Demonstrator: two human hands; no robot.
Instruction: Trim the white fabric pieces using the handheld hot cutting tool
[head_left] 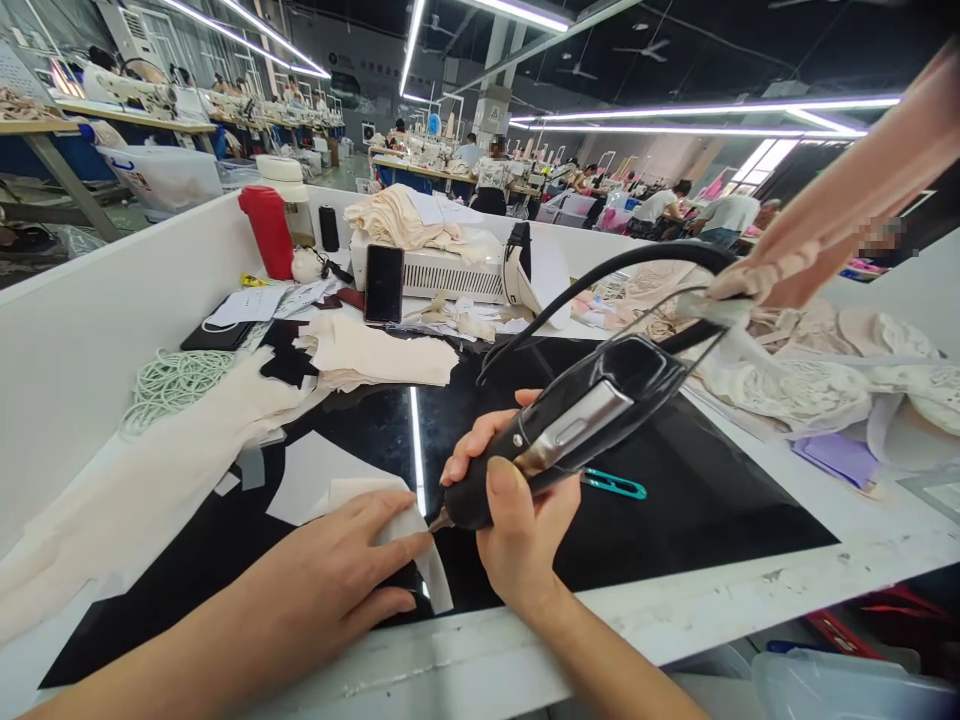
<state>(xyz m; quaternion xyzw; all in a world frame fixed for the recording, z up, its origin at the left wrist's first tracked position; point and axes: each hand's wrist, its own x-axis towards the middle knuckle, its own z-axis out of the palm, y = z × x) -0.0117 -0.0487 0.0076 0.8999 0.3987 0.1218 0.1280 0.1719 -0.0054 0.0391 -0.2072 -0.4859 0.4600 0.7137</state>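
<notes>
Strip lights [519,12] run above sewing stations [435,160] beyond the white counter [720,600], on which a black mat [712,520] lies. Near its front edge, the left hand [349,555] rests on the cloth [436,575], fingers loosely spread, palm down. The right hand [529,525] is wrapped around a black tool [574,410], whose tip is at the cloth beside the left fingertips; contact is unclear. Teal snips [619,485] lie right of the tool, and a phone [384,285] stands farther back.
</notes>
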